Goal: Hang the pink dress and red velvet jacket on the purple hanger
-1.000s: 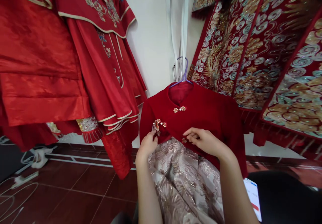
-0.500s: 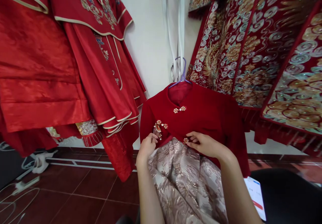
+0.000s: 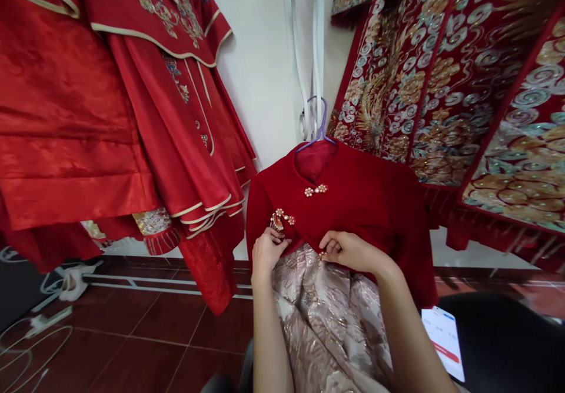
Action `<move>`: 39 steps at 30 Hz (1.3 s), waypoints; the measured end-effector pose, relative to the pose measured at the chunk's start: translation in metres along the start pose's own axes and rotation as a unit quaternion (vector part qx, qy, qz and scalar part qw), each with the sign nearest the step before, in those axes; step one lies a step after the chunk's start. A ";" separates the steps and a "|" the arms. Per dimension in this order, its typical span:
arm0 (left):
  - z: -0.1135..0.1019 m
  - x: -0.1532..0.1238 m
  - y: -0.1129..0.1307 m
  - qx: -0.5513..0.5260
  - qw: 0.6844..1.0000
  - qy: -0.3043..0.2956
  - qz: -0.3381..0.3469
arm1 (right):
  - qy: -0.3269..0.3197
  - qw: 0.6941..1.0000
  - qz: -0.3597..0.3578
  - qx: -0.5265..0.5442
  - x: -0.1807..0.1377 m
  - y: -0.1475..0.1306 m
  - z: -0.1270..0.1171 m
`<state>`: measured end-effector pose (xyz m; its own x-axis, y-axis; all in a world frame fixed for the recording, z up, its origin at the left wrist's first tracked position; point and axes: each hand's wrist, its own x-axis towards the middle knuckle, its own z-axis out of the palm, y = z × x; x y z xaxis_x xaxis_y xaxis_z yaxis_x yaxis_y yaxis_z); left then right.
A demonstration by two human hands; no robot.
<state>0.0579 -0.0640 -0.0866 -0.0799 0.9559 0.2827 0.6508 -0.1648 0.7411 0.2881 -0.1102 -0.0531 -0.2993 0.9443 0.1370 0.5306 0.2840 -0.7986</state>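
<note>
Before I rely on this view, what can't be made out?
All in the head view:
Small gold flower-shaped clasp: partly covered by the right hand.
Red-and-gold jewelled brooch: lower end behind the left hand, so whether that grip holds brooch or dark red velvety jacket is unclear.
Silvery-pink brocade fabric: lower end cut off by the bottom edge.
White-screened phone: text too blurred.

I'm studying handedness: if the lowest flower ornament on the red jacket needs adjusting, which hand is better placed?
Likely the right hand: its fingertips are right at the lowest flower ornament, while the left hand sits farther left, at the larger ornament.
</note>
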 end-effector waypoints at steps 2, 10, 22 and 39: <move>0.004 0.000 0.004 0.026 0.999 0.030 -0.013 | -0.001 1.000 0.001 -0.007 -0.001 -0.001 0.000; 0.018 -0.003 0.021 0.088 0.989 0.103 -0.057 | 0.004 1.000 0.000 0.000 -0.001 -0.002 0.000; -0.035 -0.018 0.030 -0.065 0.995 -0.074 0.026 | -0.071 0.982 -0.102 0.140 -0.023 -0.050 -0.010; -0.004 -0.007 0.005 -0.137 0.978 -0.158 -0.002 | 0.127 0.991 -0.043 0.016 0.041 -0.008 0.059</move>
<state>0.0588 -0.0723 -0.0830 0.1823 0.9771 0.1094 0.4201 -0.1780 0.8898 0.2245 -0.0841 -0.0757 -0.1300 0.9295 0.3451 0.4848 0.3631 -0.7957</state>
